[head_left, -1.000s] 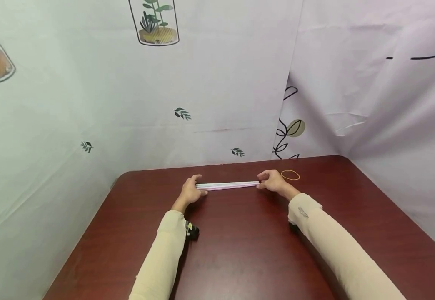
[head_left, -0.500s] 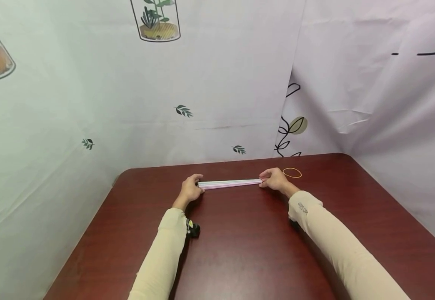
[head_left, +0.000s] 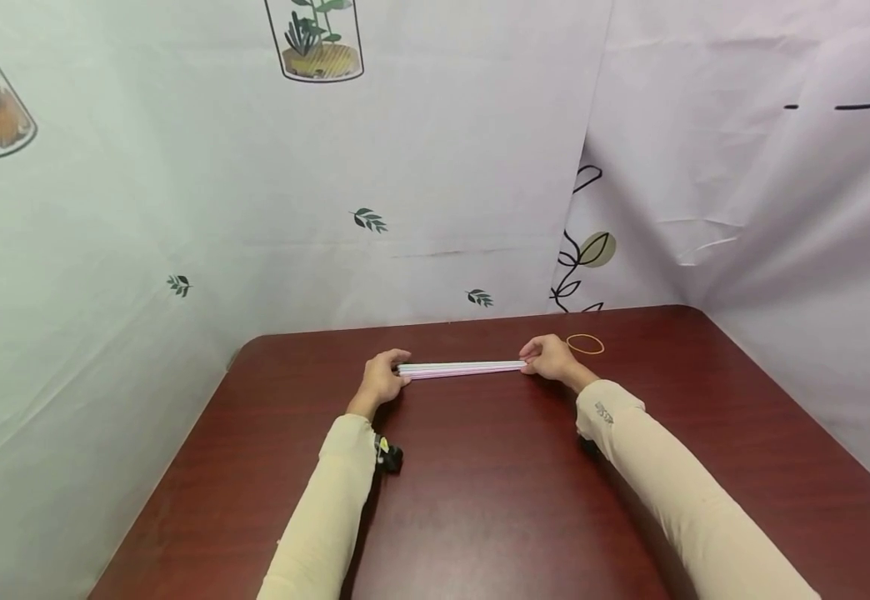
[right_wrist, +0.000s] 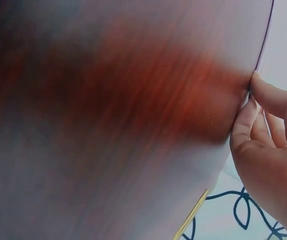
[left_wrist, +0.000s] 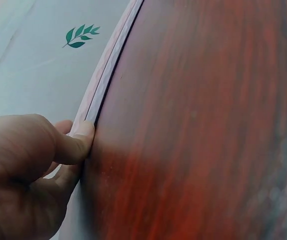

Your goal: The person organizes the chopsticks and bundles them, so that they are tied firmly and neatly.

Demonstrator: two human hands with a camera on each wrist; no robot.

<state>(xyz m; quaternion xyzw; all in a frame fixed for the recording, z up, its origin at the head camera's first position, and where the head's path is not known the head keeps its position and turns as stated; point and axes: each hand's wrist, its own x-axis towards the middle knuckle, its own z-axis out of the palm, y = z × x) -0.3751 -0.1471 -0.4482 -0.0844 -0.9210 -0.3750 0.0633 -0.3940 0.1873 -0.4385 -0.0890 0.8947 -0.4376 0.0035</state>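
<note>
A bundle of long, thin, pale sticks [head_left: 461,368], white with pink and greenish tints, lies crosswise near the back of the table in the head view. Its left end is held by my left hand [head_left: 382,377], thumb on the near side. At the other end, my right hand [head_left: 547,358] pinches the tips between thumb and fingers. The sticks fan slightly wider toward the left. Close up in the left wrist view, thumb and fingers grip the pale pink and whitish sticks [left_wrist: 103,80]. In the right wrist view the stick ends are mostly hidden by the fingertips.
A yellow rubber band [head_left: 585,344] lies just beyond my right hand, near the table's back edge. The reddish-brown table [head_left: 480,500] meets a white cloth backdrop [head_left: 450,167] with printed plants behind and on both sides.
The head view has shifted slightly. My left fingers have drawn in a little closer around the left end of the sticks; the right hand keeps its pinch.
</note>
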